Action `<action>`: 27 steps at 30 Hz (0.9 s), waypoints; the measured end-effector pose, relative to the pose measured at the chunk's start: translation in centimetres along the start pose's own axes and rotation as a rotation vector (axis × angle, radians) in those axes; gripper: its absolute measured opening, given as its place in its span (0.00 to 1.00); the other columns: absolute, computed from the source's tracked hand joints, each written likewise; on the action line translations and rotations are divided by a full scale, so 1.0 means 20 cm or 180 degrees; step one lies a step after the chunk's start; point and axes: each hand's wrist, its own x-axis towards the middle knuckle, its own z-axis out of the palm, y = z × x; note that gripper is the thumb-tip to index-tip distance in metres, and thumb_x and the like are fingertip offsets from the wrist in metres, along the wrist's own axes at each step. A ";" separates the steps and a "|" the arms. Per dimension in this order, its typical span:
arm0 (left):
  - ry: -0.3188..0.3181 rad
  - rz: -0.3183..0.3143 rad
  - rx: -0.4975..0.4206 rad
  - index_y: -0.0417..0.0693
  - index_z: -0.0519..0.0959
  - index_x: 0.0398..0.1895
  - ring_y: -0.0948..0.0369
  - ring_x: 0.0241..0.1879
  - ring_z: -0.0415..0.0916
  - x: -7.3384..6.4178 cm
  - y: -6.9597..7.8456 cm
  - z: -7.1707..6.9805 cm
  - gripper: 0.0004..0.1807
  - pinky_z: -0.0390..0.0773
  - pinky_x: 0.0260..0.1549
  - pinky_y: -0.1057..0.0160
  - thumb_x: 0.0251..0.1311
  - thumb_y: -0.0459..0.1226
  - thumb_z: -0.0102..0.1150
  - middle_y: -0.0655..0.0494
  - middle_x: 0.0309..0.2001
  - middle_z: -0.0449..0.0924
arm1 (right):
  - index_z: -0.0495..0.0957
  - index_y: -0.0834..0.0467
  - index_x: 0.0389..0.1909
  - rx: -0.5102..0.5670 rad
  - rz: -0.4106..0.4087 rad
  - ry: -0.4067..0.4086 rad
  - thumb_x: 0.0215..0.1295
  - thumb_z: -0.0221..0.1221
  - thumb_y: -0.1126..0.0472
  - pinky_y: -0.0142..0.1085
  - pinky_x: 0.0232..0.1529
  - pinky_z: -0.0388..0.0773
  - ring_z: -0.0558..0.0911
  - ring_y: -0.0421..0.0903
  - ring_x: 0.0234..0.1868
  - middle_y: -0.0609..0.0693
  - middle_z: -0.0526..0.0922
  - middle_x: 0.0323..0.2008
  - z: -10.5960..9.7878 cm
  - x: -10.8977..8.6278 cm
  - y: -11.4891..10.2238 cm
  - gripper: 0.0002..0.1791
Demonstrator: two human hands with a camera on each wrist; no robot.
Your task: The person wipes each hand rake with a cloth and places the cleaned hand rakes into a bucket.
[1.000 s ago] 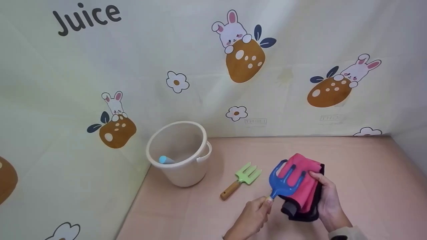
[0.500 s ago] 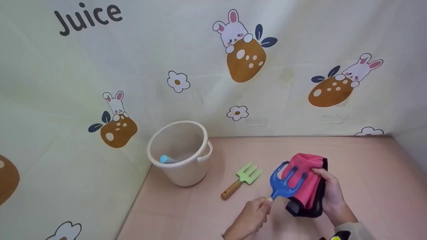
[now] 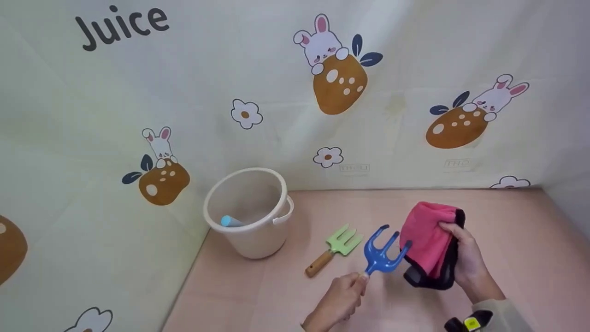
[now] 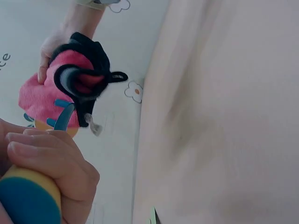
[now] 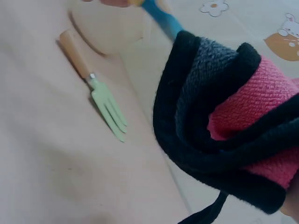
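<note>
My left hand [image 3: 339, 297] grips the handle of a blue three-pronged garden hand fork [image 3: 380, 256], prongs pointing up and away. In the left wrist view the handle's rounded blue and yellow end [image 4: 30, 196] sticks out of the curled fingers. A folded pink cloth [image 3: 428, 237] with black edging and a grey underside is held in my right hand [image 3: 470, 258], thumb on top. One fork prong overlaps the cloth's left edge in the head view. The cloth's folds and a dark loop [image 5: 210, 212] fill much of the right wrist view.
A green hand fork [image 3: 334, 249] with a wooden handle lies on the pink-covered table [image 3: 258, 295]. Behind it on the left stands a cream bucket [image 3: 253, 237], with a light-blue-ended stick [image 3: 230, 221] inside. A printed curtain [image 3: 392, 152] borders the back and sides.
The cloth and my right hand have moved right and up, away from the fork. My left hand has shifted slightly left with the blue fork, which now overlaps the cloth less.
</note>
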 end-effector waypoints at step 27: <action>-0.0378 0.0953 -0.0477 0.46 0.68 0.22 0.66 0.08 0.53 0.02 0.09 0.05 0.24 0.53 0.06 0.71 0.65 0.56 0.45 0.60 0.11 0.60 | 0.72 0.54 0.35 0.1070 0.1162 -0.1023 0.75 0.32 0.54 0.31 0.42 0.78 0.84 0.41 0.36 0.48 0.84 0.32 0.10 -0.01 0.17 0.19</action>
